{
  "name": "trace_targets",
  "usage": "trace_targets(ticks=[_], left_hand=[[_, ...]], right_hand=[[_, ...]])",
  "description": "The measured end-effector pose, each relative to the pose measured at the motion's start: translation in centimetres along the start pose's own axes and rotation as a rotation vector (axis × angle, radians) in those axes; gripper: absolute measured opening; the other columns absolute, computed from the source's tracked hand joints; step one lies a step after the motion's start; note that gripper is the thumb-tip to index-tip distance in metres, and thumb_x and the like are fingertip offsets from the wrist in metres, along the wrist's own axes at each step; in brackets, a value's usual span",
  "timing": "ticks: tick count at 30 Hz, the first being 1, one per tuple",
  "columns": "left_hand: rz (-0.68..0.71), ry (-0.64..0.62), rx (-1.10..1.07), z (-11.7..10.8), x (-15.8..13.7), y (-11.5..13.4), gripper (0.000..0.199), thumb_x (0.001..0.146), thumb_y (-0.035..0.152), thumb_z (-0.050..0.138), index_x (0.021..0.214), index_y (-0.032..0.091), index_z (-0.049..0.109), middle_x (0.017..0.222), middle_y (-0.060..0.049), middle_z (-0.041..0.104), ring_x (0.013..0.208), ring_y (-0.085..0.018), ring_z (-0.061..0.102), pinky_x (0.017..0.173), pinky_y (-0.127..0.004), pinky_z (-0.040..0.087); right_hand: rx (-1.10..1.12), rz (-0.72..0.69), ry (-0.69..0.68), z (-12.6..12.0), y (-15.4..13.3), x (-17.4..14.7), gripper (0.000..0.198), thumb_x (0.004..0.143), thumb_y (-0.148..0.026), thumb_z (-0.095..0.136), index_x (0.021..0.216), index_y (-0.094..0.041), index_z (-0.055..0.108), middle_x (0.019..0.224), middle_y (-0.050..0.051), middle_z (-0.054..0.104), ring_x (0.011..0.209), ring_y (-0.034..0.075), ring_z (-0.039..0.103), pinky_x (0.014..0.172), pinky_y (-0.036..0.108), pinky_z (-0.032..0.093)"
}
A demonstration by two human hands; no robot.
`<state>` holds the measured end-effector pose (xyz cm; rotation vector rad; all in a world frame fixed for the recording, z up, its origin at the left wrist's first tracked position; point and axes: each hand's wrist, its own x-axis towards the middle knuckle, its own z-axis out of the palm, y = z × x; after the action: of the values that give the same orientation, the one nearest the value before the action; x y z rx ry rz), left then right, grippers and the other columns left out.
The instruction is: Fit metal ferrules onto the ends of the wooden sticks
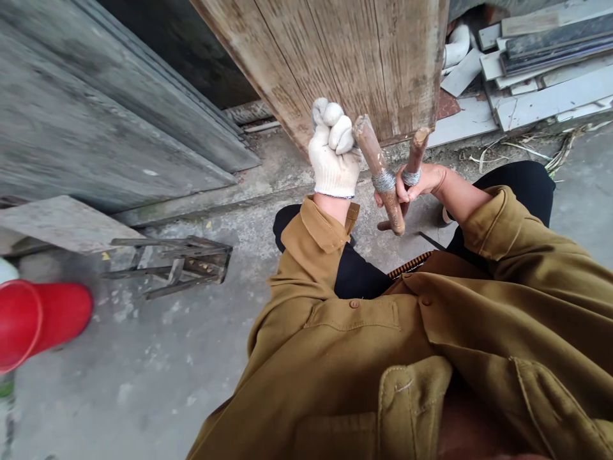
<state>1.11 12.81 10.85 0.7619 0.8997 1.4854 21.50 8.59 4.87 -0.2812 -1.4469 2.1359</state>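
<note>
My left hand (335,150), in a white knitted glove, is closed in a fist in front of the wooden door. What the fist holds, if anything, is hidden. Just right of it, my bare right hand (420,184) is wrapped around two brown wooden sticks (368,142) with silvery wire (384,181) wound round each. The sticks point up and away from me, their cut ends apart. Part of a third wooden piece shows low behind them. How the pieces join is covered by my fingers.
A plank door (335,57) stands ahead, with a grey panel (119,108) to its left. A small wooden stool (186,265) lies on the concrete floor (158,358) near a red bucket (62,316). Stacked boards and tiles (550,70) lie at the upper right.
</note>
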Motion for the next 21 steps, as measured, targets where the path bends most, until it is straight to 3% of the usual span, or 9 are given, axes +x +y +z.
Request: trace_targets(ticks=[3, 7, 12, 15, 17, 21], left_hand=[[-0.006, 0.014, 0.0, -0.4, 0.2, 0.3, 0.038, 0.112, 0.064, 0.053, 0.107, 0.028, 0.066, 0.082, -0.001, 0.05, 0.067, -0.012, 0.058, 0.056, -0.025, 0.046], [-0.101, -0.019, -0.021, -0.3, -0.8, 1.0, 0.033, 0.114, 0.056, 0.056, 0.104, 0.026, 0.065, 0.079, 0.001, 0.049, 0.055, -0.009, 0.05, 0.05, -0.022, 0.043], [-0.402, -0.35, -0.034, -0.2, -2.3, 1.9, 0.031, 0.113, 0.026, 0.059, 0.083, 0.02, 0.058, 0.071, 0.002, 0.049, 0.043, -0.004, 0.029, 0.041, -0.02, 0.03], [-0.436, -0.446, 0.016, -0.8, -2.3, 2.8, 0.031, 0.112, 0.024, 0.059, 0.081, 0.022, 0.061, 0.066, 0.002, 0.052, 0.044, -0.007, 0.031, 0.042, -0.021, 0.032], [-0.386, -0.429, 0.03, -1.4, -2.0, 3.5, 0.034, 0.114, 0.023, 0.053, 0.08, 0.024, 0.06, 0.064, 0.002, 0.054, 0.045, -0.009, 0.03, 0.042, -0.022, 0.031], [-0.135, -0.403, -0.065, -2.5, -1.5, 4.8, 0.044, 0.116, 0.017, 0.045, 0.074, 0.023, 0.055, 0.06, 0.005, 0.048, 0.042, -0.009, 0.018, 0.04, -0.022, 0.022]], right_hand=[[-0.06, 0.005, -0.169, 0.5, -0.8, 0.2, 0.064, 0.066, -0.066, 0.1, 0.061, -0.015, 0.062, 0.085, 0.012, 0.076, 0.096, 0.027, 0.076, 0.083, 0.042, 0.065], [-0.179, 0.067, -0.127, 0.6, -3.8, -0.5, 0.069, 0.061, -0.075, 0.098, 0.059, -0.017, 0.063, 0.073, 0.008, 0.071, 0.084, 0.024, 0.075, 0.079, 0.039, 0.062], [-0.333, 0.399, -0.348, 1.6, -6.1, -1.6, 0.056, 0.065, -0.064, 0.101, 0.077, -0.014, 0.077, 0.083, 0.006, 0.076, 0.081, 0.017, 0.072, 0.082, 0.031, 0.058], [-0.373, 0.603, -0.457, 2.2, -4.9, -2.0, 0.058, 0.067, -0.065, 0.1, 0.084, -0.013, 0.079, 0.083, 0.003, 0.076, 0.076, 0.012, 0.067, 0.079, 0.026, 0.053], [-0.417, 0.672, -0.401, 2.0, -4.0, -2.4, 0.058, 0.068, -0.066, 0.099, 0.085, -0.014, 0.079, 0.08, 0.0, 0.074, 0.074, 0.011, 0.063, 0.079, 0.025, 0.05], [-0.458, 0.661, -0.153, 0.0, -3.5, -3.4, 0.056, 0.064, -0.065, 0.1, 0.086, -0.017, 0.081, 0.088, 0.001, 0.078, 0.085, 0.014, 0.067, 0.086, 0.026, 0.051]])
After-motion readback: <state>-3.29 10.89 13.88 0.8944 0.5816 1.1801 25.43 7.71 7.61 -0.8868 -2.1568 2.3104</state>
